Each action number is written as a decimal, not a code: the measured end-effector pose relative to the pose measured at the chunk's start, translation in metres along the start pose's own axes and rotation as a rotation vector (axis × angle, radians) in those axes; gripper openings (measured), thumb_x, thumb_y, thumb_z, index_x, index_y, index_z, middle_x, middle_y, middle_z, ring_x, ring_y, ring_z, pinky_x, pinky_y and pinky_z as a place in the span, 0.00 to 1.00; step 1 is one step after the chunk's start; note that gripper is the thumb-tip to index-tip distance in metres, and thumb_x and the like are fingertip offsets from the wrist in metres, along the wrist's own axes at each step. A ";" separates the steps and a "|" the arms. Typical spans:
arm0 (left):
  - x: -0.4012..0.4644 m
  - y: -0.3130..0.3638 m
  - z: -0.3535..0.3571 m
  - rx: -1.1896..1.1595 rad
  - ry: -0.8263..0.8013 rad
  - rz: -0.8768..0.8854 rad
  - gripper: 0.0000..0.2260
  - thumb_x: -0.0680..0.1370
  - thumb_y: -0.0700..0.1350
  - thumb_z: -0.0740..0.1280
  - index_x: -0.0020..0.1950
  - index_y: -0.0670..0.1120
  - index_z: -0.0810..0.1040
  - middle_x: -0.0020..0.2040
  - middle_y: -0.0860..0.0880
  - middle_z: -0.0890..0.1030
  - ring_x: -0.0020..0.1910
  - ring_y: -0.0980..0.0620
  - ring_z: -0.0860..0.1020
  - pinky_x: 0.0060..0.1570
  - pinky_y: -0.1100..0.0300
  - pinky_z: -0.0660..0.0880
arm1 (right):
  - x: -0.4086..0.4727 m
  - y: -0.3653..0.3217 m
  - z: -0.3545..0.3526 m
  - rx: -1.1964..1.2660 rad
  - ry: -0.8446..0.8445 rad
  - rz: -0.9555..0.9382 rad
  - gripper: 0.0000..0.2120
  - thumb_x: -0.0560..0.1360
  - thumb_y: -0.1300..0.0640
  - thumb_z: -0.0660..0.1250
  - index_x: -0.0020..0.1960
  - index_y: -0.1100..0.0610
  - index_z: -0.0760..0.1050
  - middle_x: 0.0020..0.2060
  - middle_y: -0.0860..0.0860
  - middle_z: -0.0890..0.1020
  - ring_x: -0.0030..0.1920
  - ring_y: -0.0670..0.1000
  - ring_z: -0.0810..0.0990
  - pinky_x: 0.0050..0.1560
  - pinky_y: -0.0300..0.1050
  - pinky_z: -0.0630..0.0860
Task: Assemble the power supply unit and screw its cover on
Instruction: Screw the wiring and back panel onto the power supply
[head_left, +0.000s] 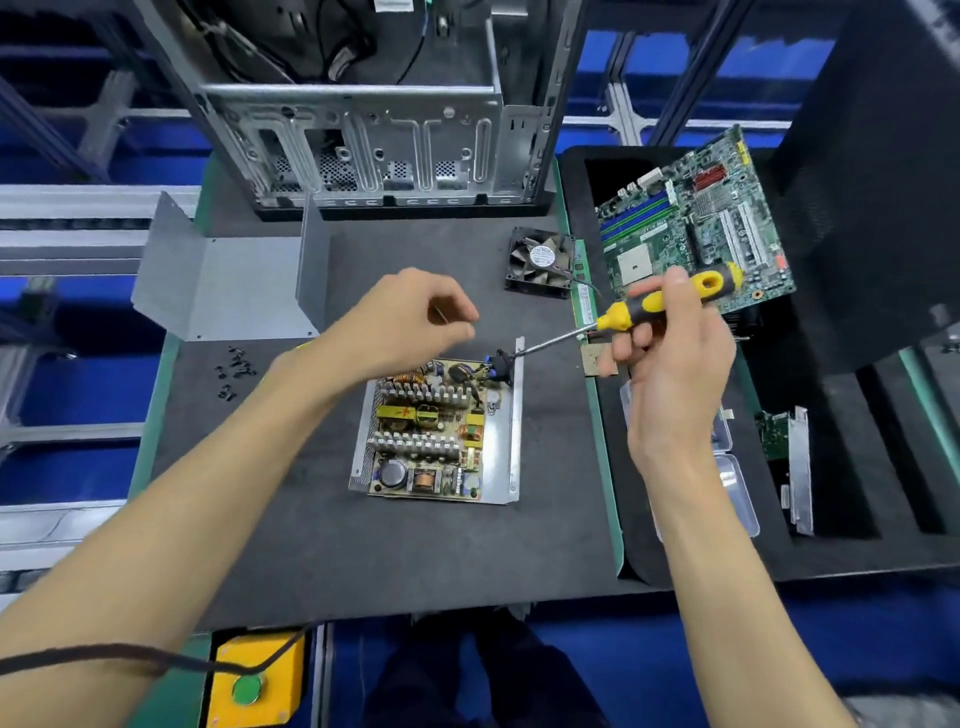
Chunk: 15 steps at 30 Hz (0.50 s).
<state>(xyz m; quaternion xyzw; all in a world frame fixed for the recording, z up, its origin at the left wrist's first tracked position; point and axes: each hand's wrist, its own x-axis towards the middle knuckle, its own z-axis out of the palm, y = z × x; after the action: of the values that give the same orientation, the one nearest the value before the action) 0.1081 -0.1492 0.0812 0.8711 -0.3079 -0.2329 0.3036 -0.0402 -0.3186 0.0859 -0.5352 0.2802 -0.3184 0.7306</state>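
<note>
Head view, right hand (670, 358) gripping screwdriver (623, 314), tip down-left

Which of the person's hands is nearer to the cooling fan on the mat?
Right. The right hand, gripping the screwdriver, is just right of and below the fan; the left hand is farther off, lower left.

1. An open computer case (374, 104) stands at the back of the mat.
2. A motherboard (696, 218) lies tilted in the black foam tray (857, 545) on the right.
3. A yellow box with a green button (248, 688) sits at the near edge.
</note>
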 end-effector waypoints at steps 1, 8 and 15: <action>0.005 -0.001 0.004 0.063 -0.088 0.001 0.05 0.76 0.50 0.74 0.51 0.53 0.83 0.46 0.56 0.83 0.46 0.57 0.81 0.55 0.58 0.77 | -0.003 0.001 0.001 -0.060 -0.026 -0.050 0.15 0.81 0.51 0.63 0.39 0.54 0.80 0.25 0.48 0.69 0.23 0.48 0.71 0.25 0.43 0.72; 0.030 -0.012 0.041 0.277 -0.316 -0.013 0.15 0.70 0.54 0.78 0.46 0.54 0.73 0.45 0.55 0.77 0.47 0.50 0.77 0.47 0.52 0.76 | -0.019 0.013 0.005 -0.304 -0.147 -0.153 0.10 0.78 0.48 0.65 0.42 0.52 0.79 0.30 0.44 0.78 0.24 0.49 0.73 0.28 0.52 0.74; 0.040 -0.017 0.058 0.360 -0.174 -0.093 0.12 0.71 0.51 0.75 0.46 0.44 0.82 0.44 0.46 0.83 0.41 0.45 0.80 0.34 0.57 0.72 | -0.021 0.020 0.007 -0.447 -0.139 -0.183 0.08 0.78 0.48 0.65 0.43 0.48 0.80 0.35 0.45 0.81 0.24 0.51 0.77 0.32 0.58 0.79</action>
<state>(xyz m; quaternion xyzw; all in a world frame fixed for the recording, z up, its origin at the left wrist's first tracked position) 0.1085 -0.1880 0.0202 0.9012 -0.3292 -0.2622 0.1040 -0.0445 -0.2938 0.0696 -0.7272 0.2430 -0.2759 0.5796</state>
